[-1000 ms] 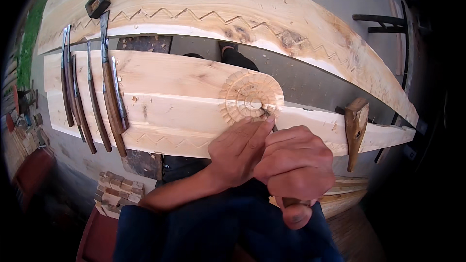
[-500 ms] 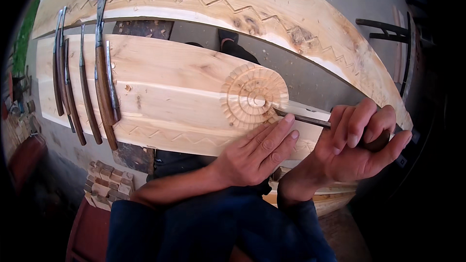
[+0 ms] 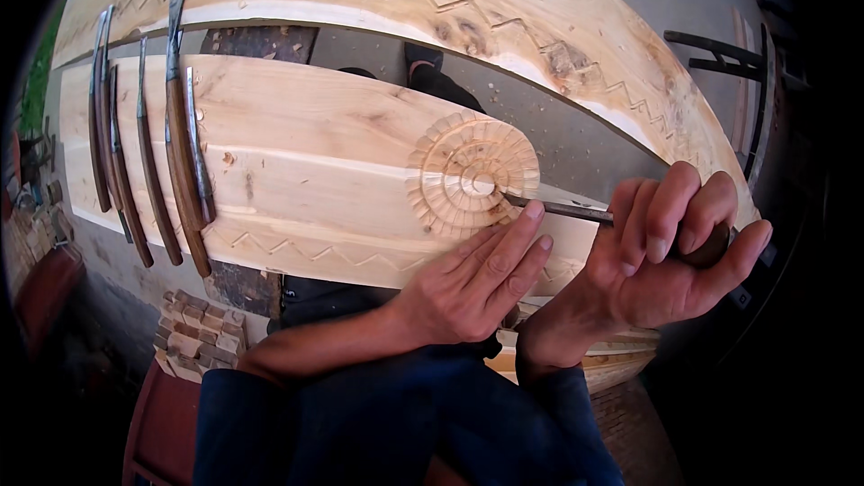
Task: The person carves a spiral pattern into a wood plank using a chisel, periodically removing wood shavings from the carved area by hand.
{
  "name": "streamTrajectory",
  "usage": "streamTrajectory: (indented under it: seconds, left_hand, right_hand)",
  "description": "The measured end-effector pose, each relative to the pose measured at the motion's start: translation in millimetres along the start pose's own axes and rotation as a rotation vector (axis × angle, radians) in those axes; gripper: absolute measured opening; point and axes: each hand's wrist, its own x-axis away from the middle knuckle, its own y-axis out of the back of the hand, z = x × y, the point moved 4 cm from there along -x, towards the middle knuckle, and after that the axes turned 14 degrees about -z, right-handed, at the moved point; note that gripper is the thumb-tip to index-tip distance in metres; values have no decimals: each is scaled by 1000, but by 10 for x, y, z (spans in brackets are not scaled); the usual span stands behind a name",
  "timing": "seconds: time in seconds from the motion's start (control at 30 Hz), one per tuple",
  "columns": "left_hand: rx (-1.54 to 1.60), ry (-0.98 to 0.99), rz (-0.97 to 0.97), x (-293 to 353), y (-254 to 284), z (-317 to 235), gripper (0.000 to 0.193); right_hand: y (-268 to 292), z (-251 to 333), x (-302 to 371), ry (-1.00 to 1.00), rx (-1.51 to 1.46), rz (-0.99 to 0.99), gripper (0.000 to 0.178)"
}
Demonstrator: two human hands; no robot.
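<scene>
On the carved board [image 3: 315, 126], right fingers [image 3: 673, 202] grip a chisel [image 3: 567, 210].

Right fingers [image 3: 673, 205] around chisel [image 3: 576, 211] at carved rosette [image 3: 459, 160]

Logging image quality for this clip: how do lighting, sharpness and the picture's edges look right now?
Head view: black fisheye corners, widest at right; head view: the carved board is brightly lit, while the dark clothing shows little detail; head view: the left hand and chisel look fairly sharp, the wood pieces at far left softer.
</scene>
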Motion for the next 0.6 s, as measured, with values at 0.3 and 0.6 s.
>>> streamTrajectory:
  seconds: [0.3, 0.6]
  left_hand:
    - [-49, -22, 25, 1, 4, -1, 41]
    - [-79, -36, 26, -32, -4, -19, 41]
  right_hand:
    - [-7, -46, -93, -48, -29, 79, 56]
    - [20, -140, -271, -96, -192, 96, 57]
